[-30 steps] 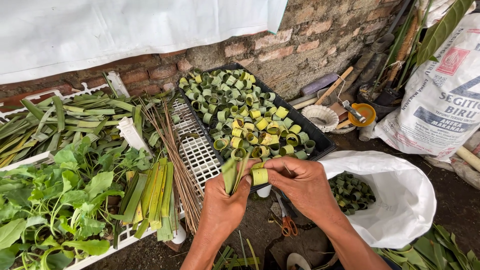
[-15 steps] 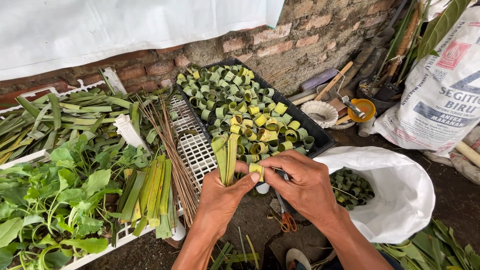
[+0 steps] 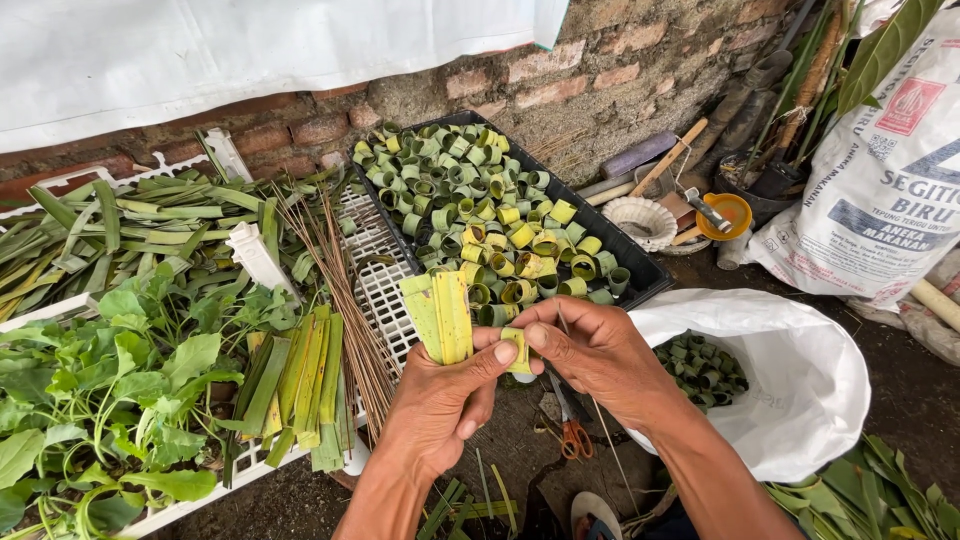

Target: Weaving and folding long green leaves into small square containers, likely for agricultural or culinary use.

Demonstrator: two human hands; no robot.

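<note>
My left hand (image 3: 445,405) grips a small bundle of flat green leaf strips (image 3: 440,318) that stand upright out of the fist. My right hand (image 3: 590,350) meets it from the right. Between the thumbs and fingertips of both hands sits a small rolled leaf ring (image 3: 517,350), yellow-green. Just beyond my hands lies a black tray (image 3: 640,262) filled with several similar rolled leaf rings (image 3: 480,215).
A white plastic crate (image 3: 385,290) carries thin brown sticks (image 3: 345,290), cut leaf strips (image 3: 300,385) and leafy greens (image 3: 110,400). A white bag (image 3: 800,390) at right holds more rings. Orange-handled scissors (image 3: 570,435) lie on the ground below my hands. A brick wall (image 3: 620,60) and a printed sack (image 3: 880,180) stand behind.
The leaf strips have tipped from leaning to standing upright in my left fist. My right hand has closed in, and the ring is now pinched between both hands.
</note>
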